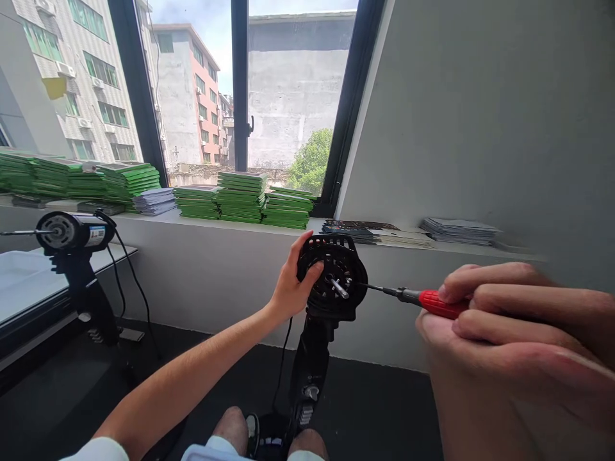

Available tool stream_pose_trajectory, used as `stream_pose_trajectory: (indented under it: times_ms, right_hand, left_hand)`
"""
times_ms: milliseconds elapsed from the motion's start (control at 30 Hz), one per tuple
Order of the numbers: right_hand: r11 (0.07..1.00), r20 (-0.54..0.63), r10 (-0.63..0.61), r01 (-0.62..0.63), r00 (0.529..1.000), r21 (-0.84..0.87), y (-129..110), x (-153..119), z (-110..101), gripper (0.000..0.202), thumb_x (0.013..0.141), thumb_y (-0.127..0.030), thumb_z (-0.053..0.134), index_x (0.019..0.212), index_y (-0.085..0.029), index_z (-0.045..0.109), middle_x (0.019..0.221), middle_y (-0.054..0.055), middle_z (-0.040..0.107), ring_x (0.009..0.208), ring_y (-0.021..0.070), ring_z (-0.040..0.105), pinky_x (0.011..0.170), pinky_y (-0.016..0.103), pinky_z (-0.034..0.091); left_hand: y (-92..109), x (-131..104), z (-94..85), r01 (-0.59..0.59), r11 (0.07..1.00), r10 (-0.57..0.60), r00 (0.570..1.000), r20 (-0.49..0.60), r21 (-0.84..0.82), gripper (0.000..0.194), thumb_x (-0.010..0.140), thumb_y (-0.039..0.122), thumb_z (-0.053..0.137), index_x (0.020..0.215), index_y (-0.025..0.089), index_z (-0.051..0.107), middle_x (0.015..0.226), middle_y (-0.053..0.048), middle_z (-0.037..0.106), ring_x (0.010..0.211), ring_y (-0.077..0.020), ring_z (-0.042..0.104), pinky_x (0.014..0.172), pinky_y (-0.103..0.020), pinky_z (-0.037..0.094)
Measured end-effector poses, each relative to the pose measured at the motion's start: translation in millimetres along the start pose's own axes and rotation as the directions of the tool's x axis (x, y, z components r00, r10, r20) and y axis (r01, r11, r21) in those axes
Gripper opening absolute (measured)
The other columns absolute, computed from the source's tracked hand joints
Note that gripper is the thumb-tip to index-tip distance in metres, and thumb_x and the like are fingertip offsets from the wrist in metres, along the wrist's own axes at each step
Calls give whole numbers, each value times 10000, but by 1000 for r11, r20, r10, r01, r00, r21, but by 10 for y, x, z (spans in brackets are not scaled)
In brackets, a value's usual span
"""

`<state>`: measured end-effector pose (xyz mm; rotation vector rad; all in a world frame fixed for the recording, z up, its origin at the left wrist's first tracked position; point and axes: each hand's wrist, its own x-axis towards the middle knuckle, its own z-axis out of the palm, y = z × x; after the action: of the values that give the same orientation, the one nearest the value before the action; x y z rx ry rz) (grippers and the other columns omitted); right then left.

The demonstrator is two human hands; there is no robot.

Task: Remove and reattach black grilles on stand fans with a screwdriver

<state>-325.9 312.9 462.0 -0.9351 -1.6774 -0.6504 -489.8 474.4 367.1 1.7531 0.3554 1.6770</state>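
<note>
In front of me stands a black fan motor housing [358, 272] on an upright black stand [307, 371], its metal shaft [341, 288] pointing toward me. My left hand [300, 275] grips the housing's left side, thumb across the slotted front and fingers over the top edge. A red-handled screwdriver [439, 303] is pinched in the closed fingers of my right hand [509, 326]. Its thin blade runs leftward to the right side of the housing. The tip is too small to tell whether it sits in a screw.
Another fan motor [79, 230] on a black stand is at left, beside a white tray [22, 282] and hanging cables. Stacks of green booklets [240, 198] and grey papers [459, 230] line the windowsill. My knees [233, 428] flank the stand.
</note>
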Motion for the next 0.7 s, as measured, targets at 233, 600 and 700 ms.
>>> stream_pose_trajectory:
  times_ms: [233,600,700]
  right_hand:
    - [1000,-8,-13,13,1000,-2,-154,-112,173,345,907,-600,661,742,-297,650,693,38,566,761,255,648,607,387,545]
    - [935,180,-270,303,946,-186,-167,-394,-54,183,933,-129,552,1087,-228,571,1219,126,645,1093,234,670,818,334,554]
    - [842,226,-175,265,958,-471,-210,-524,-210,230,1043,-260,534,1249,-189,608,933,63,724,689,149,657,531,271,433]
  left_hand:
    - [-7,8,-1,17,1000,-17,1000,3,-14,585,1016,461,563,1536,280,365,1367,-82,625,1221,-226,609,1107,-391,460]
    - [-103,48,-23,-1,1000,1,1000,-10,-5,563,1019,406,560,1538,299,368,1344,-65,632,1200,-216,612,1099,-386,459]
    - [-78,38,-10,-10,1000,10,1000,-6,-16,564,1018,394,559,1540,301,367,1358,-64,634,1209,-216,617,1095,-382,466]
